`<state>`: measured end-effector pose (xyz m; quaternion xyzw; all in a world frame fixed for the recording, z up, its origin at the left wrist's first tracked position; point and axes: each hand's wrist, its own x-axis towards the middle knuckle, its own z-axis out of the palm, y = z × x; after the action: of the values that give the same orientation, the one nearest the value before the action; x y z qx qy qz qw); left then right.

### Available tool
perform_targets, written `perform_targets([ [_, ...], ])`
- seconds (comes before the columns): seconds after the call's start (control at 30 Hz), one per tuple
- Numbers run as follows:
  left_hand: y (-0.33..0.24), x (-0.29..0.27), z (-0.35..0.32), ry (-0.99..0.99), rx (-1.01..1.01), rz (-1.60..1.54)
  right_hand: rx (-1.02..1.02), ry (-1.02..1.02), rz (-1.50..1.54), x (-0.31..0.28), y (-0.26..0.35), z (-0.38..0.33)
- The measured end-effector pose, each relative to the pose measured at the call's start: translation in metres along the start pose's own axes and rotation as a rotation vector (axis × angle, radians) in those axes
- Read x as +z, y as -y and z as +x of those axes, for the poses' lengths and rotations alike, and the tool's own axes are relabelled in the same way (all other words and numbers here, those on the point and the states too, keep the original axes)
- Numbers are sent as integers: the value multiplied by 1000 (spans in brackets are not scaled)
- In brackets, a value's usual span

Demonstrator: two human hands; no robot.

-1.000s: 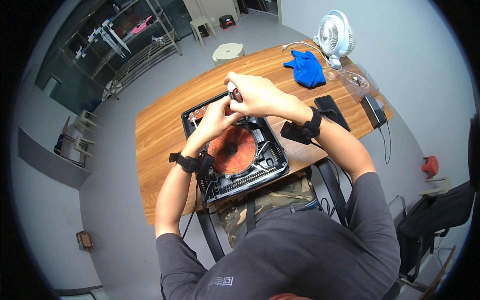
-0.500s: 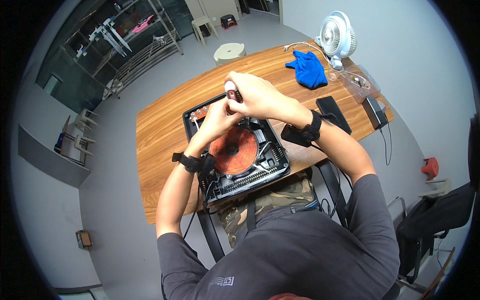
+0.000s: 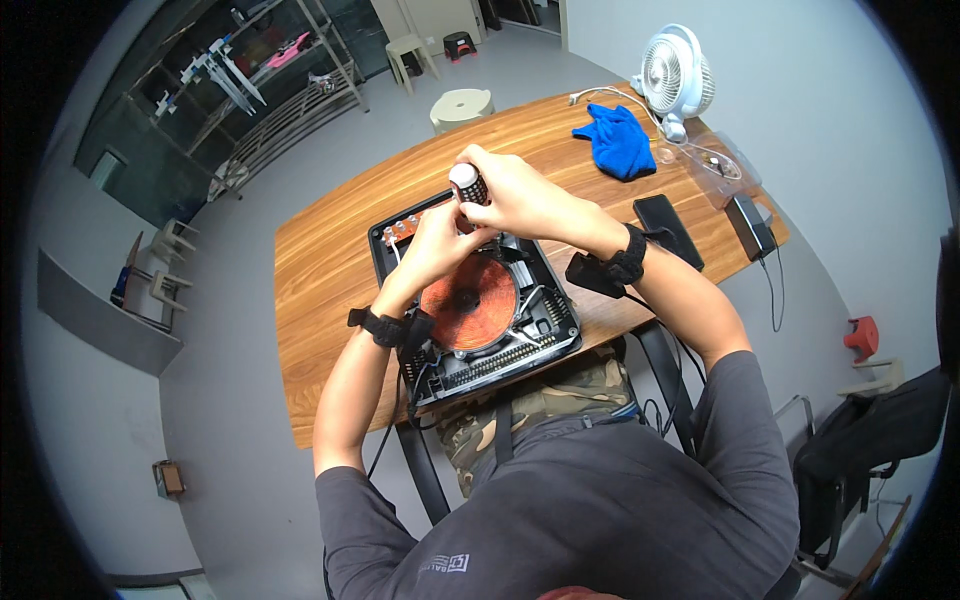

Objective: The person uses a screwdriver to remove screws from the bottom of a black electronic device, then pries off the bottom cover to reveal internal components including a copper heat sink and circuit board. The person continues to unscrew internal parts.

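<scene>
An opened induction cooker [image 3: 571, 332] lies on the table before me, its black housing showing a round copper-coloured coil [image 3: 468, 302]. My right hand [image 3: 515, 197] is closed around the handle of a screwdriver [image 3: 467, 178], which has a white end cap and a dark dotted grip. The tool stands roughly upright over the far part of the housing; its tip is hidden by my hands. My left hand [image 3: 438, 242] is closed at the tool's lower part, its fingertips against my right hand. Left of it sits an orange-red board [image 3: 401, 229] with metal parts.
Right of the cooker lie a black phone [image 3: 667, 230] and a black power adapter [image 3: 748, 226]. Farther back are a blue cloth [image 3: 618, 142], a white fan [image 3: 676, 75] and a clear plastic box [image 3: 722, 165]. A pale stool [image 3: 462, 106] stands beyond the table.
The screwdriver handle has turned or tilted slightly, so its dotted grip shows more now. My right fingers have shifted around it; my left hand stays nearly in place.
</scene>
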<state>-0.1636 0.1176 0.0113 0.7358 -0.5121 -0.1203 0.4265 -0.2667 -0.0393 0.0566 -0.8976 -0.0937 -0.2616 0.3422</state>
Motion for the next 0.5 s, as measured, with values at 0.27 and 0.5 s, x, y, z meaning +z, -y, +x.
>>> perform_targets([
  [0.27,-6,-3,0,36,-44,53,-18,18,0,-2,-2,-2],
  [0.5,-10,-1,1,23,-33,102,-16,31,10,-5,-1,-2],
])
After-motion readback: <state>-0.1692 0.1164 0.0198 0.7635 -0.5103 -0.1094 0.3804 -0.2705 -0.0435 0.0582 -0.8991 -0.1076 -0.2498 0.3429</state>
